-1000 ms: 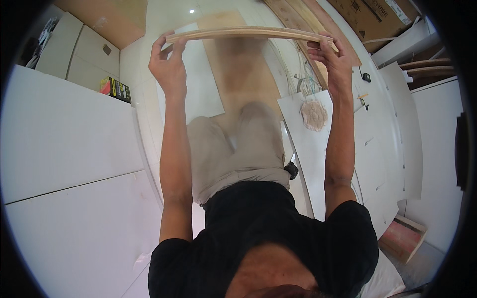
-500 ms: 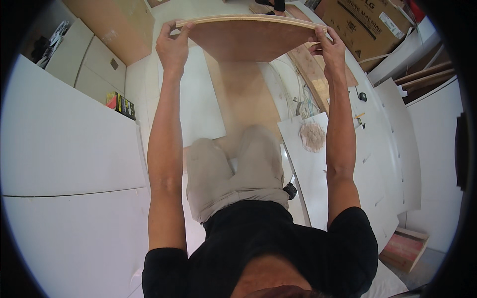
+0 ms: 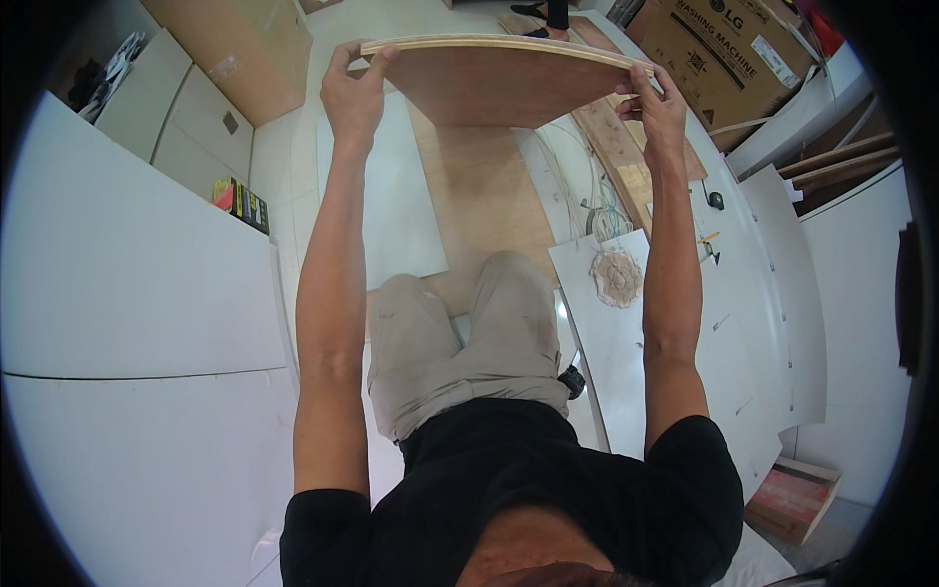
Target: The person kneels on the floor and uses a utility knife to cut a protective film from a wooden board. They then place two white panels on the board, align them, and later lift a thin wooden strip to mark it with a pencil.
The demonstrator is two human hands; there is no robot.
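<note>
Both my arms stretch out ahead, holding up a brown plywood panel with a pale layered edge along its top. At the panel's upper left corner, my left hand is closed with the thumb on the near face. My right hand grips the upper right corner, thumb and fingers pinching the edge. The panel stands roughly upright, its lower end farther from me. Below it, a light brown board and a white sheet lie in front of my knees.
White cabinets line the left. On the right, a white surface bears a tape measure, wooden planks, coiled cables and a round beige cloth-like piece. A large cardboard box stands far right. Another person's feet show beyond the panel.
My hands and the panel have shifted slightly to the right and down in the picture. The grip on both corners stays the same.
</note>
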